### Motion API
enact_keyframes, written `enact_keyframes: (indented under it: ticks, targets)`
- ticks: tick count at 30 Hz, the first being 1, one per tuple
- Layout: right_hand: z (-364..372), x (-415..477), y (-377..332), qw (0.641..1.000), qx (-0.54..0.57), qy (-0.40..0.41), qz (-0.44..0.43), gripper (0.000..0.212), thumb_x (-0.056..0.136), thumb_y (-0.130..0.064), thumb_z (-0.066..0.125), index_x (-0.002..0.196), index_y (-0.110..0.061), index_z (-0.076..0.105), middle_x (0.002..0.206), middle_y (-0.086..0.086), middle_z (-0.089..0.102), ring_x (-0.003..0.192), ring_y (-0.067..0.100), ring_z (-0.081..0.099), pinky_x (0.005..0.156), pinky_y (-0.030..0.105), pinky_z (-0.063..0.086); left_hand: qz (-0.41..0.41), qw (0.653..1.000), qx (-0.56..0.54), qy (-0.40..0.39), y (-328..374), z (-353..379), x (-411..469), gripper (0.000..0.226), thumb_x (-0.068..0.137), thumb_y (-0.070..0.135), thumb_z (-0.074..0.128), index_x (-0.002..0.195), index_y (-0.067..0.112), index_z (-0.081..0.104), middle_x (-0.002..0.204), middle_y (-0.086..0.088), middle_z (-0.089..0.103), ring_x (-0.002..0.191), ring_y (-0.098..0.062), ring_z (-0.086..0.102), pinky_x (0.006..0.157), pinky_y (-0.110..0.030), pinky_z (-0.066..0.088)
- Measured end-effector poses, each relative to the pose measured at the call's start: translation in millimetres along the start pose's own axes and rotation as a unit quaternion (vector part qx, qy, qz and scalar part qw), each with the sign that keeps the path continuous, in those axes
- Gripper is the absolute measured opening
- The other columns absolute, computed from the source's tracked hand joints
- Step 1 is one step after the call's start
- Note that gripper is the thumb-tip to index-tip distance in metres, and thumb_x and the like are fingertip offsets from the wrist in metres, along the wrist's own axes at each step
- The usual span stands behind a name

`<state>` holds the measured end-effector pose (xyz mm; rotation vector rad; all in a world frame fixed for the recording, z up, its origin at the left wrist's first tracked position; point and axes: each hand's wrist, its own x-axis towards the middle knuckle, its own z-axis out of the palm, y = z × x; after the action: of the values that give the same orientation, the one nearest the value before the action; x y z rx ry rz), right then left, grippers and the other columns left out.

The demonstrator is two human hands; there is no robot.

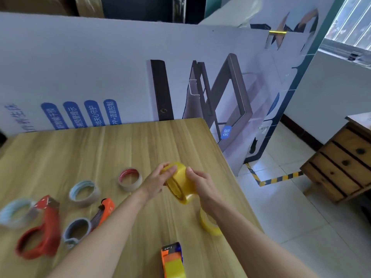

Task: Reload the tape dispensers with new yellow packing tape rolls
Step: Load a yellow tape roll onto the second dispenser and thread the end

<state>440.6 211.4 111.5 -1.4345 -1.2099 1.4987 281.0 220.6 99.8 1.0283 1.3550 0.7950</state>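
Observation:
Both hands hold a yellow tape roll [181, 183] above the wooden table [124, 149]. My left hand [158, 180] grips its far left side, fingers over the rim. My right hand [200, 183] grips its right side. A second yellow roll [208, 223] lies on the table under my right forearm, partly hidden. An orange dispenser with yellow tape in it [173, 261] lies at the near edge. A red dispenser [40, 229] and an orange dispenser [102, 211] lie at the left.
Several used tape cores lie on the table: a red-rimmed one [130, 179] and a blue-rimmed one [84, 193] among them. A printed board [120, 73] stands behind the table. The table's right edge drops to a tiled floor; a wooden drawer unit [345, 163] stands beyond.

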Motion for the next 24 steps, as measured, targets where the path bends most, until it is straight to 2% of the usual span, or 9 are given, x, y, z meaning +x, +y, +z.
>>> enact_keyframes:
  ticks: [3,5,7,10,14,17,20,22,24]
  targets:
    - [26,2,-9,0.998,0.045,-0.043,0.01,0.031,0.098,-0.037,0.054,0.085,-0.016,0.073,0.072,-0.01,0.071,0.069,0.001,0.064,0.065,0.015,0.046,-0.057,0.997,-0.041,0.029,3,-26,-10,0.052,0.075,0.061,0.064,0.116,0.031,0.056,0.107,-0.004,0.063,0.092,-0.025,0.065,0.077,-0.038,0.053]
    - [42,2,-14,0.994,0.074,-0.081,0.017,0.027,0.097,-0.032,0.056,0.092,-0.012,0.073,0.082,0.0,0.074,0.078,0.01,0.067,0.076,0.024,0.051,-0.079,0.993,-0.058,0.065,6,-43,-17,0.046,0.075,0.058,0.065,0.106,0.024,0.063,0.093,-0.005,0.064,0.077,-0.024,0.066,0.065,-0.034,0.054]
    - [54,1,-20,0.985,0.111,-0.134,0.018,0.019,0.093,-0.023,0.062,0.094,-0.007,0.073,0.089,0.011,0.074,0.082,0.021,0.069,0.079,0.034,0.054,-0.123,0.986,-0.067,0.092,10,-58,-23,0.046,0.074,0.061,0.063,0.093,0.019,0.065,0.083,-0.006,0.062,0.071,-0.024,0.062,0.064,-0.032,0.052]
    - [76,-6,-35,0.958,0.13,-0.256,0.001,0.021,0.081,-0.009,0.061,0.098,-0.007,0.073,0.086,0.009,0.075,0.077,0.019,0.072,0.066,0.028,0.056,-0.167,0.971,-0.122,0.117,10,-82,-36,0.051,0.074,0.067,0.054,0.086,0.018,0.064,0.076,-0.006,0.06,0.069,-0.025,0.058,0.064,-0.03,0.046]
    - [103,-14,-51,0.934,0.124,-0.336,-0.009,0.032,0.079,-0.002,0.056,0.108,-0.007,0.068,0.096,0.008,0.075,0.087,0.021,0.073,0.069,0.03,0.057,-0.183,0.962,-0.141,0.148,9,-107,-56,0.058,0.075,0.069,0.046,0.082,0.014,0.064,0.072,-0.011,0.065,0.065,-0.029,0.06,0.064,-0.031,0.045]
    - [122,-21,-58,0.938,0.092,-0.333,-0.036,0.026,0.08,-0.005,0.059,0.1,-0.012,0.074,0.095,0.011,0.075,0.087,0.023,0.072,0.073,0.032,0.057,-0.177,0.961,-0.137,0.163,8,-122,-69,0.07,0.078,0.076,0.035,0.069,0.013,0.063,0.057,-0.009,0.064,0.059,-0.029,0.063,0.064,-0.032,0.048]
    - [143,-26,-63,0.95,0.083,-0.296,-0.051,0.019,0.085,-0.01,0.059,0.094,-0.009,0.075,0.093,0.015,0.074,0.08,0.024,0.071,0.071,0.035,0.058,-0.139,0.96,-0.183,0.157,4,-136,-83,0.089,0.071,0.09,0.023,0.073,0.014,0.069,0.062,-0.011,0.067,0.058,-0.025,0.065,0.066,-0.031,0.05]
    - [156,-29,-67,0.96,0.097,-0.258,-0.041,0.02,0.09,-0.012,0.056,0.097,-0.002,0.072,0.089,0.015,0.075,0.073,0.023,0.07,0.066,0.034,0.059,-0.059,0.966,-0.176,0.18,0,-140,-89,0.084,0.073,0.085,0.027,0.081,0.014,0.071,0.069,-0.011,0.073,0.065,-0.016,0.07,0.069,-0.03,0.054]
    - [168,-33,-73,0.966,0.106,-0.236,-0.022,0.026,0.094,-0.013,0.054,0.108,0.006,0.065,0.088,0.014,0.075,0.071,0.022,0.071,0.063,0.034,0.059,0.042,0.959,-0.137,0.243,-4,-143,-92,0.063,0.085,0.07,0.036,0.092,0.017,0.069,0.084,-0.006,0.075,0.084,-0.023,0.071,0.079,-0.041,0.055]
